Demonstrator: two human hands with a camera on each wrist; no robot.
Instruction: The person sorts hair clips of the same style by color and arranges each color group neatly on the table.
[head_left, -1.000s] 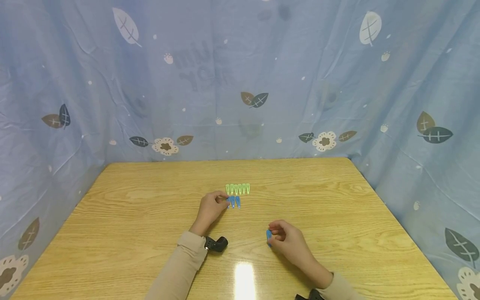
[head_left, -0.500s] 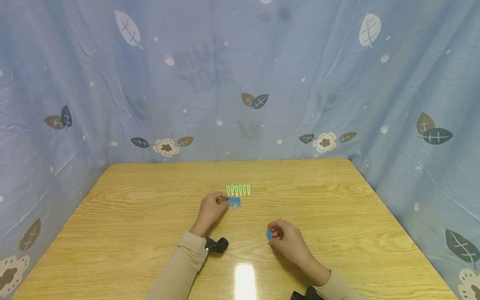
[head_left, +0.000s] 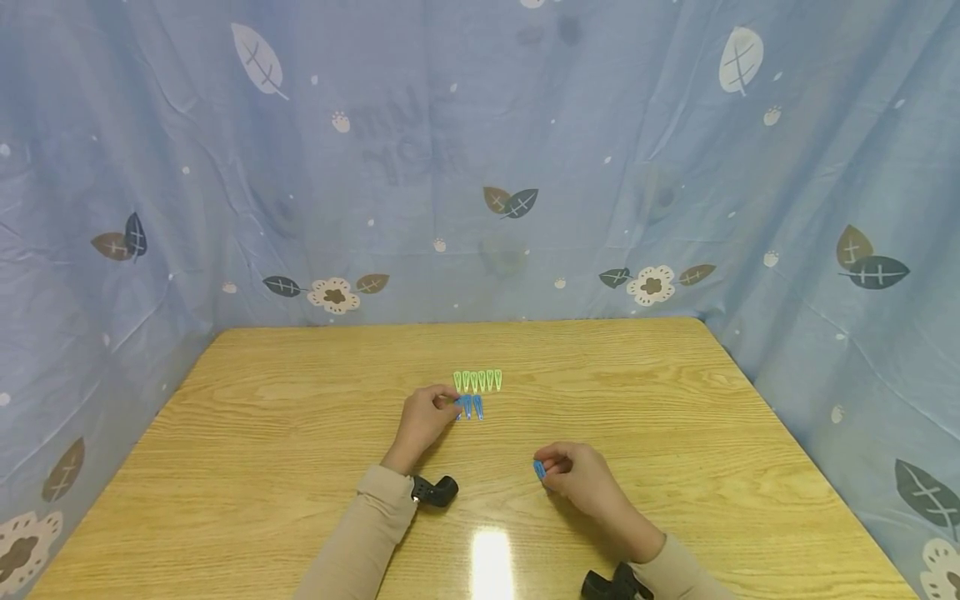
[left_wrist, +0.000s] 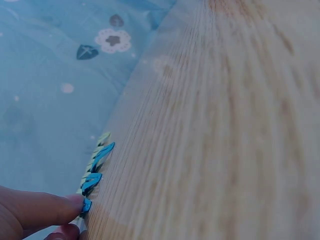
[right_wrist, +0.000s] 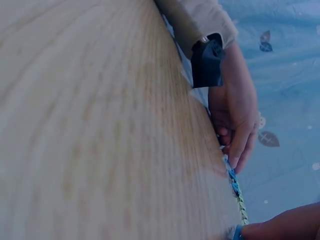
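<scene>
Blue cloth printed with leaves and flowers [head_left: 480,167] hangs round three sides of a wooden table [head_left: 300,433], and a bright patch of lamp glare sits on the wood near the front edge. On that table the left hand [head_left: 422,419] rests with its fingers curled, the fingertips [left_wrist: 75,202] touching the nearest clip in a short row of blue hair clips [head_left: 470,407]; the left wrist view shows a fingertip pressed on the end clip while the others run away from it in a line, so the hand presses rather than pinches, as far as can be told. Just beyond those fingertips, on the far side, lies a row of green hair clips [head_left: 477,381], side by side and close against the blue row. The right hand [head_left: 573,477] lies well apart from the left, nearer the person, with fingers and thumb closed in a narrow pinch on a single blue clip [head_left: 538,469] that pokes out to the left of the fingertips; the right wrist view shows the same clip [right_wrist: 234,232] at the edge of the fingers, low over the wood. Whether this clip touches the table cannot be told. Both forearms wear beige sleeves [head_left: 360,533], and a black wrist camera [head_left: 435,490] is strapped below the left hand, another [head_left: 609,583] below the right.
</scene>
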